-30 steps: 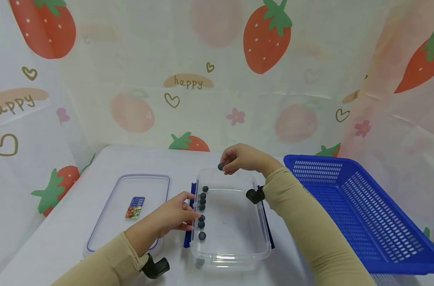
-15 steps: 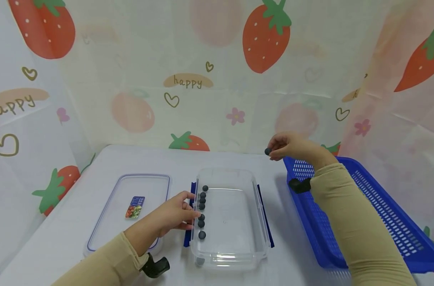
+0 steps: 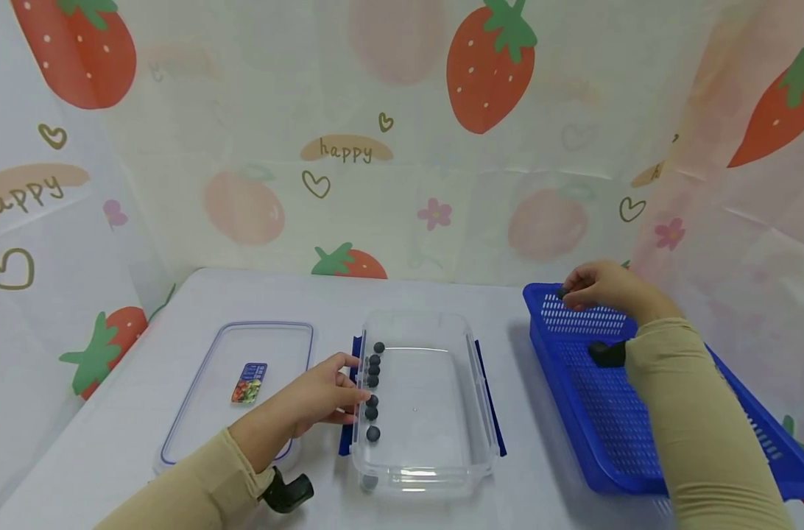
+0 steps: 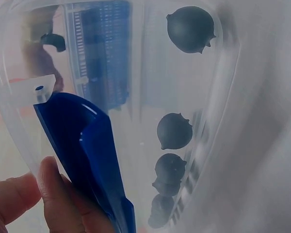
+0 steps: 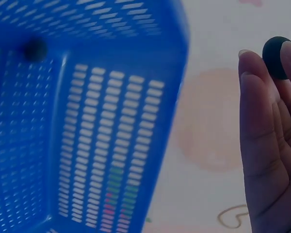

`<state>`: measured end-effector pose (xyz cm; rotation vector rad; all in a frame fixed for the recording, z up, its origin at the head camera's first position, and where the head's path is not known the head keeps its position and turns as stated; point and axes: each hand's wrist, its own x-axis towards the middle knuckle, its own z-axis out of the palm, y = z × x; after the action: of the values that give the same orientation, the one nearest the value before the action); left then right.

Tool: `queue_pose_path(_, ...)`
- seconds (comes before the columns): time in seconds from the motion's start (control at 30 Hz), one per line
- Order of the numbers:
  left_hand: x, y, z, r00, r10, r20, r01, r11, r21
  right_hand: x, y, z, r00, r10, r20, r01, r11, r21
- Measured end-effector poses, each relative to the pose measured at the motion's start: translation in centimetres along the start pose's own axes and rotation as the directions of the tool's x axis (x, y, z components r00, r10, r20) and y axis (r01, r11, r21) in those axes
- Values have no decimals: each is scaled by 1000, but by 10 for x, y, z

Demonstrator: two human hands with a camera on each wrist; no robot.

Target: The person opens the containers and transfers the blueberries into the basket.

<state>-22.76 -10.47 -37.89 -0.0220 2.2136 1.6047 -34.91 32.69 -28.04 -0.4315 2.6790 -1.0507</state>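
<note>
Crossed from clear latch-box (image 3: 422, 471) to blue perforated basket (image 3: 561, 397) (carry seemingly done) | pinching dark ball (image 5: 273, 59), right hand (image 3: 607, 287) | gripping latch-box, left hand (image 3: 322, 394)

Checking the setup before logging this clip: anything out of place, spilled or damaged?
Nothing plainly spilled or damaged. Slightly odd: the dark balls in the clear container are bunched in a row along its left side, near the left hand, rather than spread out. Can't tell whether the container tilts.
</note>
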Motion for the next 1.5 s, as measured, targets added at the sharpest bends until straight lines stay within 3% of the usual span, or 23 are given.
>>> queue_pose_path(0.43,-1,-1,0,1000,5,6,-5,1000,-4,-2,39,3,996,88,-14,-88,996,-17)
queue_pose_path(0.6,0,0,-1,1000,-3,9,3,1000,-1,0,44,6,993,117,-15,-116,991,62)
queue_pose_path(1.03,1,0,-2,1000,-5,1,5,1000,2,1,47,10,991,134,-19,-131,984,120)
queue_pose_path(1.27,2,-1,-1,1000,1,3,-1,1000,1,2,37,9,994,102,-39,-97,989,109)
queue_pose_path(1.5,1,1,-1,1000,0,8,0,1000,2,12,-3,12,1000,12,-28,-10,995,96)
